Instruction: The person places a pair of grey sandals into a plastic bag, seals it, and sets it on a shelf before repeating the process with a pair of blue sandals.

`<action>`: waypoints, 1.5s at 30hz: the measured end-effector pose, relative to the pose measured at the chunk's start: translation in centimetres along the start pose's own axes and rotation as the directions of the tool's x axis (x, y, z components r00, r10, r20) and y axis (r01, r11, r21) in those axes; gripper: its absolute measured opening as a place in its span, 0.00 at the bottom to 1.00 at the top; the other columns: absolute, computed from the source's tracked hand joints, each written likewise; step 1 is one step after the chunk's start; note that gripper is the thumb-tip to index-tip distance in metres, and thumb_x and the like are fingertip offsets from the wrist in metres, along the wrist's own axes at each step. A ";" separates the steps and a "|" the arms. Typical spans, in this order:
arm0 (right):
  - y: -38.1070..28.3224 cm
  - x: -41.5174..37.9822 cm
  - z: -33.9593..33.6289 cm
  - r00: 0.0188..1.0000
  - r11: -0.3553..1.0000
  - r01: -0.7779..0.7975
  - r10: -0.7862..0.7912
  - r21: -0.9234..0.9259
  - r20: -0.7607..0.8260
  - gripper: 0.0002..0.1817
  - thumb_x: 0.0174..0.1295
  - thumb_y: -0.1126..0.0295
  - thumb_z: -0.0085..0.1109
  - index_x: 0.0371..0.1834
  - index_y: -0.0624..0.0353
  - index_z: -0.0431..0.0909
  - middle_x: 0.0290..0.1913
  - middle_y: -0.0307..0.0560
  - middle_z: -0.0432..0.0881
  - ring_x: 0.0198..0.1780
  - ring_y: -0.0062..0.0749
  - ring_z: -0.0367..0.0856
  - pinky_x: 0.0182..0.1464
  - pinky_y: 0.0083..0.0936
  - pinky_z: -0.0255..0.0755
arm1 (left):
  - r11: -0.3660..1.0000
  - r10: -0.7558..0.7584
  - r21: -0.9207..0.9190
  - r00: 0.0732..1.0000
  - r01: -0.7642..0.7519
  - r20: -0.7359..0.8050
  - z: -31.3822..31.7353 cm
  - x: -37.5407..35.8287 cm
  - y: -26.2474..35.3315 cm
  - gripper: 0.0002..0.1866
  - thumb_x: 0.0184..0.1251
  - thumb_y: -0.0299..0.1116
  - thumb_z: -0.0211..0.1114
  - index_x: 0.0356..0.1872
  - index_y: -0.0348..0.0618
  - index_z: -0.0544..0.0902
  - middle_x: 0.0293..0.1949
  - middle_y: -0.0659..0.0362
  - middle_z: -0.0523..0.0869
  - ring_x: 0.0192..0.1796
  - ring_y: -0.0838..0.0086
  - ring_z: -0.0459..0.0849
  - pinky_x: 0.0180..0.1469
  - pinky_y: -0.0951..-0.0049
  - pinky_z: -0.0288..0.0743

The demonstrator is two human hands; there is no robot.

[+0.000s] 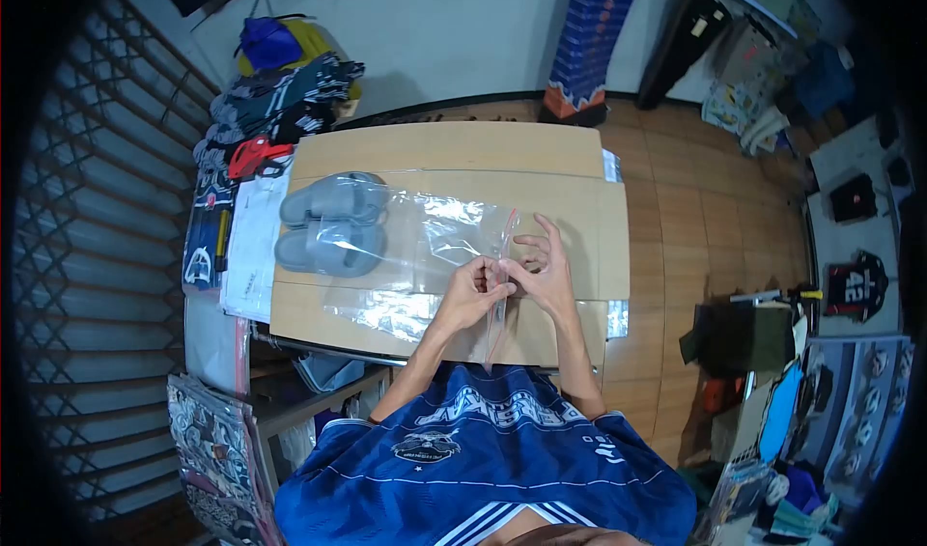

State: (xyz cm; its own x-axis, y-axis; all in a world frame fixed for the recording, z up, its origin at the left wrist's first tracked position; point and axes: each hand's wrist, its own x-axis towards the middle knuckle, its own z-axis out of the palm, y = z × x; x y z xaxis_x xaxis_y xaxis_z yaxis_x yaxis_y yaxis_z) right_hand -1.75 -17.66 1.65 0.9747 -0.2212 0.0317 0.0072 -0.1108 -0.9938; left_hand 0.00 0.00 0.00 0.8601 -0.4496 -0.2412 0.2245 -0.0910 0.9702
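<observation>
A clear plastic bag (454,220) with a reddish strip along its right edge lies across the cardboard-covered table. My left hand (475,293) pinches that edge near the middle. Close against it, my right hand (541,268) grips the same edge between thumb and finger, its other fingers raised and apart. Two grey slippers (333,249) rest side by side at the table's left, partly under the clear plastic. More clear plastic (386,312) lies nearer to me, left of my left hand.
The table (444,148) has cardboard on top. Stacked dark clothes (290,97), a red item (256,158) and white sheets (256,247) are at its left. Packaged patterned fabric (214,445) stands at the lower left. Clothes and racks line the right side.
</observation>
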 end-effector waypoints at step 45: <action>11.8 -9.5 -22.7 0.495 0.967 -0.214 0.231 0.140 -0.837 0.22 0.63 0.72 0.70 0.60 0.67 0.81 0.32 0.45 0.87 0.29 0.18 0.78 0.31 0.19 0.72 | 0.521 0.385 0.629 0.817 -0.577 0.430 20.1 28.8 5.9 0.14 0.64 0.32 0.72 0.46 0.35 0.83 0.37 0.49 0.88 0.38 0.59 0.89 0.44 0.61 0.81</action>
State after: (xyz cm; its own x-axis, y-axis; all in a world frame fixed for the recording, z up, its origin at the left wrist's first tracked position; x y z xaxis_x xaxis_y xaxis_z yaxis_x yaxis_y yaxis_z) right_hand -15.95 -38.84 -8.00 0.2975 -0.9466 -0.1246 -0.1706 0.0757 -0.9824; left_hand 16.88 -31.36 -0.75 0.5916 -0.7845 0.1861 -0.6676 -0.3473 0.6585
